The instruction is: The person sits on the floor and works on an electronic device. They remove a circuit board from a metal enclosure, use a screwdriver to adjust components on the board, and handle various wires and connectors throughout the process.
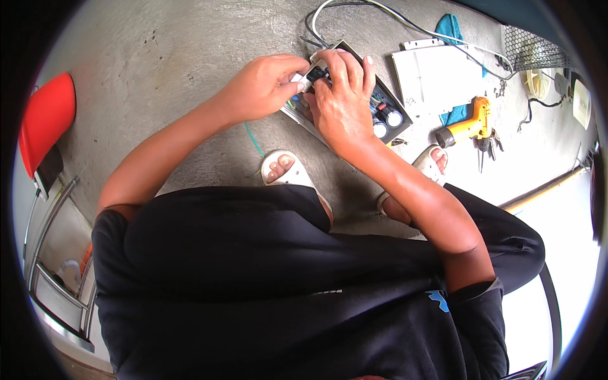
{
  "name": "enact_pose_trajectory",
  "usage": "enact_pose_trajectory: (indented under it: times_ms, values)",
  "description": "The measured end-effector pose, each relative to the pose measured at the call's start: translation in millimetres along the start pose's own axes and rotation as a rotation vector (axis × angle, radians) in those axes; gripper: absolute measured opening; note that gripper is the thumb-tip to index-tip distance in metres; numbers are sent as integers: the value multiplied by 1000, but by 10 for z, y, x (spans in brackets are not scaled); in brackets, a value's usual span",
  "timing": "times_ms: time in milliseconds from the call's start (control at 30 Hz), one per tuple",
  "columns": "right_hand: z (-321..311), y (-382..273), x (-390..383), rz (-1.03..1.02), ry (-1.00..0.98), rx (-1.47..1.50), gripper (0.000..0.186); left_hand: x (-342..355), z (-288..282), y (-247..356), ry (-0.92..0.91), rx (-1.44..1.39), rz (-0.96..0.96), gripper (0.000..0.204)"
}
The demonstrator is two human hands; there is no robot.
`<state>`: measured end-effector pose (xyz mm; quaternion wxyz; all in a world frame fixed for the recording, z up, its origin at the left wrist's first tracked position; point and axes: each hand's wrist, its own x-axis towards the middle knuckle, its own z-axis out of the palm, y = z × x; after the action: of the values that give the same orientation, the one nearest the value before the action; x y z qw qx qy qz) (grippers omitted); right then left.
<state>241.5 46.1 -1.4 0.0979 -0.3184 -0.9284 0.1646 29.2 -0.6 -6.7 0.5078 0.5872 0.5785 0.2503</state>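
Note:
An open black electronics box (391, 113) with a circuit board and round capacitors lies on the concrete floor (171, 57) in front of my feet. My left hand (266, 85) pinches a small white and black part (308, 76) at the box's near end. My right hand (342, 95) lies over the board and grips the same part from the other side, hiding most of it. Grey and black cables (329, 12) run from the box toward the top.
A white flat cover panel (434, 79) lies right of the box, on a teal cloth (451, 26). A yellow cordless drill (467, 126) and small hand tools (489, 149) lie beyond my right foot. A red seat (44, 117) and a metal frame (54, 253) stand at left.

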Motion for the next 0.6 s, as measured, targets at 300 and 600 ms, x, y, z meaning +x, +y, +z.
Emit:
enact_pose_trajectory:
  times_ms: [300,600]
  values:
    - [33,-21,-41,8,-31,12,20,-32,139,-25,192,17,91,26]
    - [13,-24,-5,4,-16,120,18,-66,167,-39,109,-36,-211,31]
